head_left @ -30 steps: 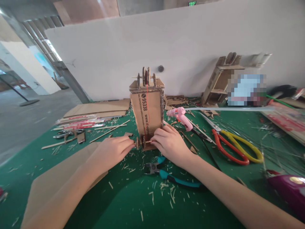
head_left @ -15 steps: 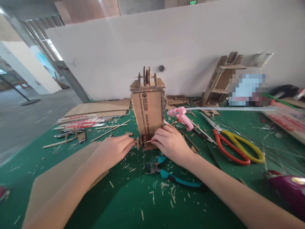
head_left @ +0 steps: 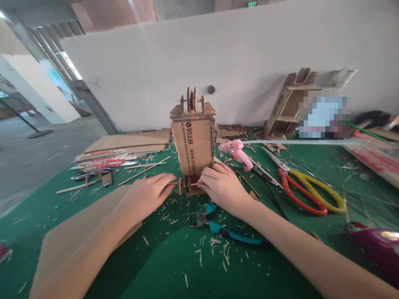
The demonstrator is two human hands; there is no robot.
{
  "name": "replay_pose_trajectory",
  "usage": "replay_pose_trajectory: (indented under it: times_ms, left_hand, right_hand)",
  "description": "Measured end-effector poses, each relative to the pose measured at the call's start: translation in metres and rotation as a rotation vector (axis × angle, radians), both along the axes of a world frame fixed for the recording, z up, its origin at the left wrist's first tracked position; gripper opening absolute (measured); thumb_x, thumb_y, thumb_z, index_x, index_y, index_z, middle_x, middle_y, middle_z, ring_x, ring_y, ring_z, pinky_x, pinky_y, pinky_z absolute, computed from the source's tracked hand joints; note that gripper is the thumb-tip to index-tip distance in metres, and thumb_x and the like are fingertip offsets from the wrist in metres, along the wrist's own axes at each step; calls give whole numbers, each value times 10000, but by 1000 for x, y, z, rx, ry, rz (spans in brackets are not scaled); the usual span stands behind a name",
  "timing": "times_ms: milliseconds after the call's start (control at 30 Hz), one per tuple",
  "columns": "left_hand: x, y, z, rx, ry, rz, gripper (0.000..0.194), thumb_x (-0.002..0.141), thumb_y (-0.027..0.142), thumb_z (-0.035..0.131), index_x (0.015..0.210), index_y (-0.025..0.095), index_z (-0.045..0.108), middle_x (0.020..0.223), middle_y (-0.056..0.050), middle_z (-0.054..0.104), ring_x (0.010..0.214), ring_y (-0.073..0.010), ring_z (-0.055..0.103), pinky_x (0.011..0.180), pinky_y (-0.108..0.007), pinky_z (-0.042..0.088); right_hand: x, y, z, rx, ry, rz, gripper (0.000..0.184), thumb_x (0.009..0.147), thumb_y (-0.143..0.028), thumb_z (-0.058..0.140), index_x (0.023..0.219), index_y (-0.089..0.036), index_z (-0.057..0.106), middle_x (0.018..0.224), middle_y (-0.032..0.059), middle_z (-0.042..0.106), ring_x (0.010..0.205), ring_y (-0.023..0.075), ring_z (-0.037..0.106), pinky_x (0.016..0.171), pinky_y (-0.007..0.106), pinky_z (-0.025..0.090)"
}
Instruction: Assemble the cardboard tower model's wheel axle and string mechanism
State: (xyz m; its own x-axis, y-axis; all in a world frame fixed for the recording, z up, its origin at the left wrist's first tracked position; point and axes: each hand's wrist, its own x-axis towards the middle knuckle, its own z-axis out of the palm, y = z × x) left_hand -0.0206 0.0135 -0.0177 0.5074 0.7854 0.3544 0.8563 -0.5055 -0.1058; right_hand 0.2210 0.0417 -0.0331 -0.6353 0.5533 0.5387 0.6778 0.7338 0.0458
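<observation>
A cardboard tower (head_left: 181, 151) stands upright on the green table, with cardboard discs (head_left: 192, 99) on a stick at its top. A thin red thread (head_left: 192, 135) runs from these discs down its printed front. Low on the front, small cardboard discs (head_left: 180, 186) sit on a thin wooden stick (head_left: 195, 184). My left hand (head_left: 149, 190) pinches the stick's left end, beside the outer disc. On the other side, my right hand (head_left: 222, 189) has its fingers closed around the right end, close against the tower's base. Both fingertips partly hide the stick's ends.
Teal-handled cutting pliers (head_left: 237, 236) lie just in front of the tower. To the right are a pink glue gun (head_left: 238, 153) and scissors (head_left: 307, 187) with red and yellow handles. A cardboard sheet (head_left: 65, 241) lies under my left forearm. Wood scraps are scattered about.
The red thread hangs straighter and tighter along the tower's front than before. Both hands keep their grip at the stick's ends, with only tiny finger shifts.
</observation>
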Motion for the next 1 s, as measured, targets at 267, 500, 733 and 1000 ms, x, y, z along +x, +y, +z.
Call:
replay_pose_trajectory:
  times_ms: [267,500,733,1000]
  left_hand:
    - [2,1,-1,-78,11,36,249,974,325,346,1056,268,574,1038,11,656,766,-177,645,556,-277,413]
    - [3,1,-3,-162,-1,52,232,965,274,353,1058,254,565,1110,-5,634,836,-197,645,641,-304,453]
    - [7,0,-1,-179,16,65,252,957,274,357,922,217,599,1040,-26,651,757,-186,644,595,-288,452]
    - [4,1,-3,-99,-6,18,234,954,254,374,1015,233,598,1043,-26,659,786,-181,647,625,-285,461]
  right_hand:
    - [0,0,-1,15,-24,-9,250,945,-284,451,766,-181,592,826,14,595,777,162,444,777,320,340]
    - [0,1,-2,20,-29,-17,244,947,-278,443,775,-181,586,840,16,594,791,169,448,796,325,338]
    - [-1,-1,-1,9,-29,-23,250,946,-278,444,769,-179,591,840,26,589,797,175,444,785,328,334]
    - [-2,-2,1,-31,-7,-29,220,931,-269,473,770,-177,593,841,34,577,816,178,456,762,325,324]
